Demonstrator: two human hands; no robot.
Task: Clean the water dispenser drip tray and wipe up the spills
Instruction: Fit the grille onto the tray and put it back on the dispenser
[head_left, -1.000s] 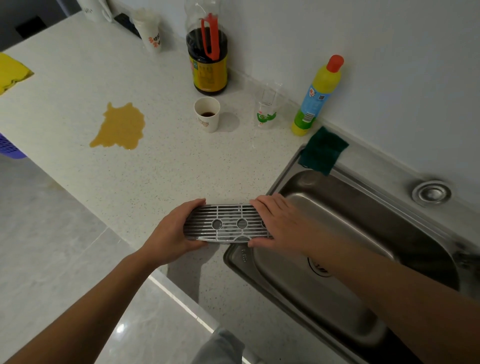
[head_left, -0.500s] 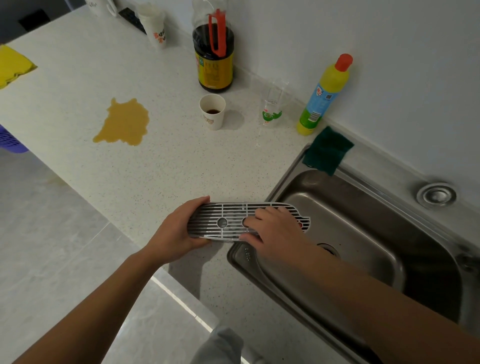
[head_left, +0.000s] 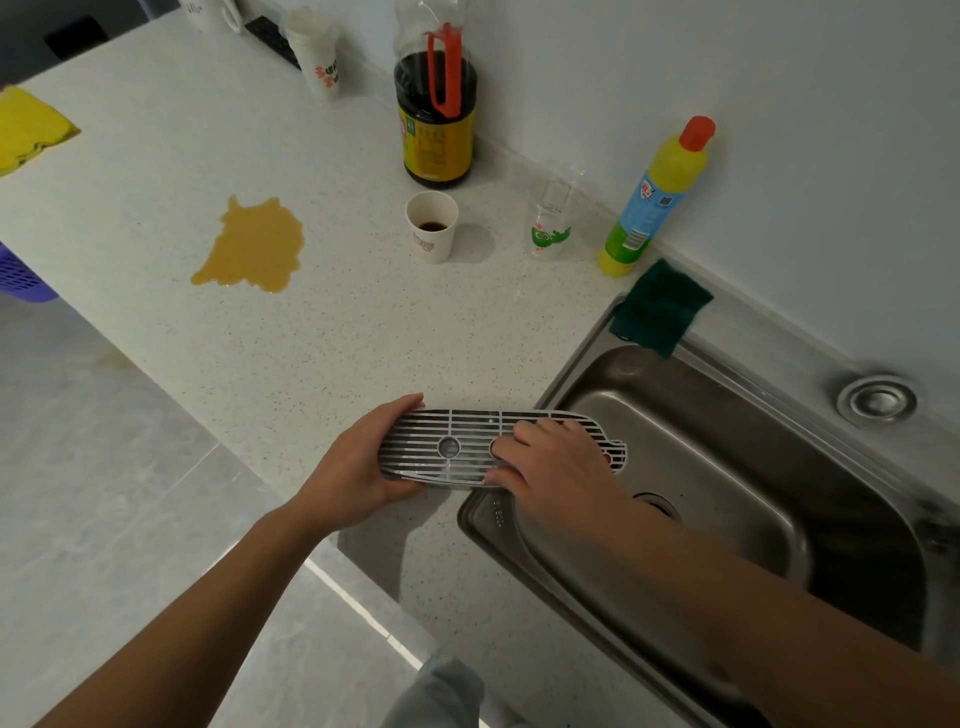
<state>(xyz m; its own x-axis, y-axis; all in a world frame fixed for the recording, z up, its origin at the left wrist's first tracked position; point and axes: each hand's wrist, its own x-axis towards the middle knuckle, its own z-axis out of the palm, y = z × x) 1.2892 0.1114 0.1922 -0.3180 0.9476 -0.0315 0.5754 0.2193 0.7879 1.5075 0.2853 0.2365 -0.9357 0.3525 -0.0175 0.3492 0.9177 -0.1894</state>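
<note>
A silver slatted drip tray (head_left: 457, 441) with two round holes hangs level over the counter edge, its right end over the sink's left rim. My left hand (head_left: 358, 467) grips its left end. My right hand (head_left: 550, 467) lies on top of the grille near its middle, fingers curled over the slats and thumb at the near edge. A yellow-brown spill (head_left: 252, 247) spreads on the speckled white counter (head_left: 363, 332) to the far left. A yellow cloth (head_left: 26, 127) lies at the counter's left edge.
The steel sink (head_left: 727, 467) is at right, with a green scouring pad (head_left: 660, 306) on its back rim. Behind stand a yellow detergent bottle (head_left: 657, 197), a clear glass (head_left: 553, 218), a paper cup (head_left: 432, 226) with dark liquid and a large dark sauce bottle (head_left: 436, 109).
My right hand slid from the tray's right end to its middle, and the tray's right end now shows over the sink. My left hand kept its grip.
</note>
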